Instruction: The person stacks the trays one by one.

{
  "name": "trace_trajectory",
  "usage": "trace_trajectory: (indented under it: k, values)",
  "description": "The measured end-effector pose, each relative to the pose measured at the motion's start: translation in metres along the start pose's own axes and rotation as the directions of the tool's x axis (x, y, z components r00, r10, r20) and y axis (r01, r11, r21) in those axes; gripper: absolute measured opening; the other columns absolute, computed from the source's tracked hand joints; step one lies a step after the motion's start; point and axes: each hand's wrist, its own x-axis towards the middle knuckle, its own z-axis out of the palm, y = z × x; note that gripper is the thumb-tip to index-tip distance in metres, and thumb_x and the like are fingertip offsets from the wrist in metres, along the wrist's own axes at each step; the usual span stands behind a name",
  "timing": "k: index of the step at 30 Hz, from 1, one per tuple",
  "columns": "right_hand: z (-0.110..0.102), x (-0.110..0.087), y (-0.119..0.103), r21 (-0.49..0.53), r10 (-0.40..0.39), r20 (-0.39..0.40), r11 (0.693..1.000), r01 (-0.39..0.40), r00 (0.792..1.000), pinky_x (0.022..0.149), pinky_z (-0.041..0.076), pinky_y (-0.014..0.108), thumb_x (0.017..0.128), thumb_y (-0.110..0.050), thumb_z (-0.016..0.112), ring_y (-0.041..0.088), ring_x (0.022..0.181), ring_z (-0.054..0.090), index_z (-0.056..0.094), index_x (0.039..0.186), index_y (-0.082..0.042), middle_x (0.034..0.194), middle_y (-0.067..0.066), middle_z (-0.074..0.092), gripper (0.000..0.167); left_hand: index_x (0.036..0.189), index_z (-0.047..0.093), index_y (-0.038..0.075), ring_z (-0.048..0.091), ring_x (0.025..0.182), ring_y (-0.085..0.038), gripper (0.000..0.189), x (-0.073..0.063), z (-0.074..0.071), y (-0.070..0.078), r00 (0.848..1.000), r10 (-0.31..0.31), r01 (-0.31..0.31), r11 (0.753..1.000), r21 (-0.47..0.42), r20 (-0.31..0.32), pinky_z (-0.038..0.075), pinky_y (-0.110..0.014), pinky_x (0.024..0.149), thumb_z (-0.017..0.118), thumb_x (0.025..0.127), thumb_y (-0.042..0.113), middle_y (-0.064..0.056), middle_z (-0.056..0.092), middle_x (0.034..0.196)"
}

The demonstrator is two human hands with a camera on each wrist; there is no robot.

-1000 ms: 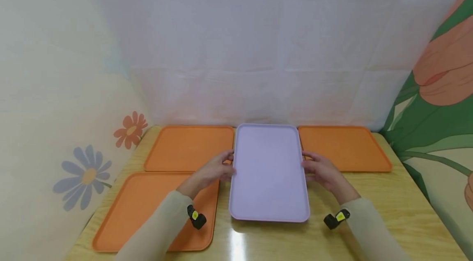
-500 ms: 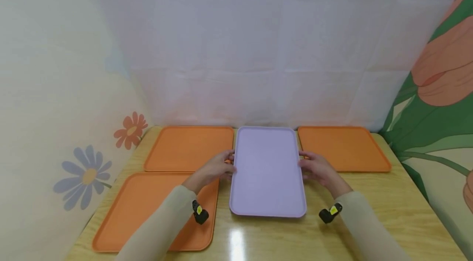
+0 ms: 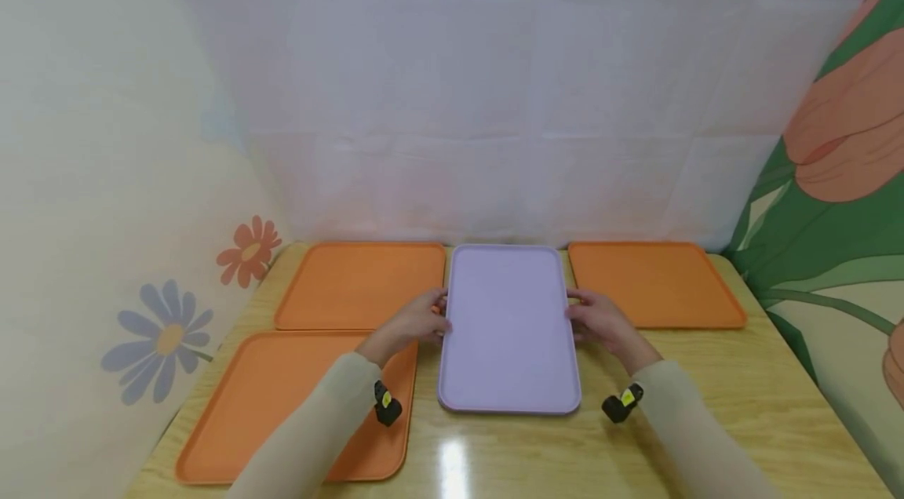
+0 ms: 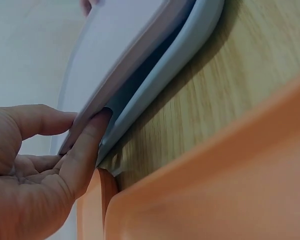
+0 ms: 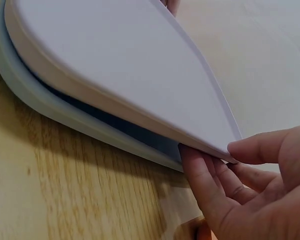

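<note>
Between the left grip (image 3: 413,320) and right grip (image 3: 599,320), each pinching one long side, the purple tray (image 3: 510,330) is just above a blue tray (image 4: 190,45); move both sides together, level, without trapping either grip in the gap.

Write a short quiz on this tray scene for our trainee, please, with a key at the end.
1. How many orange trays show in the head view?

2. True or false: the left hand and the right hand hold opposite long edges of the purple tray.

3. In the wrist views, what lies directly beneath the purple tray?
a) an orange tray
b) a blue tray
c) only the table

Key: 1. Three. 2. True. 3. b.
</note>
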Motion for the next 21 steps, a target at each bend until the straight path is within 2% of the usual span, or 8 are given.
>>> trace_trajectory:
  k: [7,10,14,21]
  values:
    - [0.000,0.005,0.002,-0.062,0.016,-0.033,0.998,-0.018,0.999,0.074,0.060,0.037,0.096,0.002,0.052,0.022,0.090,0.066,0.037,0.150,0.009,0.112,0.024,0.066,0.057,0.155,0.026,-0.008,0.058,0.092,-0.026,0.078,0.001,0.005,0.005,0.999,-0.011,0.016,0.992,0.122,-0.042,0.059,-0.038,0.074,0.060,0.085,-0.012,-0.024,0.048,0.129]
    - [0.002,0.006,0.001,-0.092,0.028,-0.050,0.995,-0.033,0.998,0.074,0.060,0.038,0.095,0.002,0.053,0.022,0.090,0.066,0.038,0.150,0.009,0.115,0.025,0.065,0.057,0.153,0.031,-0.008,0.059,0.090,-0.026,0.075,0.002,0.006,0.009,0.999,-0.005,0.017,0.978,0.209,-0.054,0.060,-0.038,0.073,0.060,0.084,-0.011,-0.024,0.053,0.125]
    - [0.005,0.007,-0.002,-0.135,0.034,-0.064,0.990,-0.043,0.997,0.072,0.061,0.037,0.094,0.004,0.053,0.020,0.084,0.066,0.041,0.148,0.010,0.110,0.025,0.066,0.055,0.148,0.040,-0.007,0.061,0.087,-0.027,0.066,0.002,0.008,0.012,0.998,0.002,0.017,0.950,0.312,-0.060,0.061,-0.039,0.073,0.060,0.085,-0.010,-0.022,0.059,0.117]
    - [0.009,0.009,-0.004,-0.250,0.008,-0.086,0.968,-0.029,0.996,0.069,0.061,0.036,0.092,0.006,0.054,0.020,0.078,0.066,0.047,0.142,0.012,0.108,0.026,0.066,0.051,0.137,0.051,-0.009,0.064,0.082,-0.025,0.049,0.002,0.011,0.013,0.997,0.003,0.026,0.922,0.387,-0.074,0.060,-0.037,0.069,0.060,0.089,-0.009,-0.019,0.063,0.106]
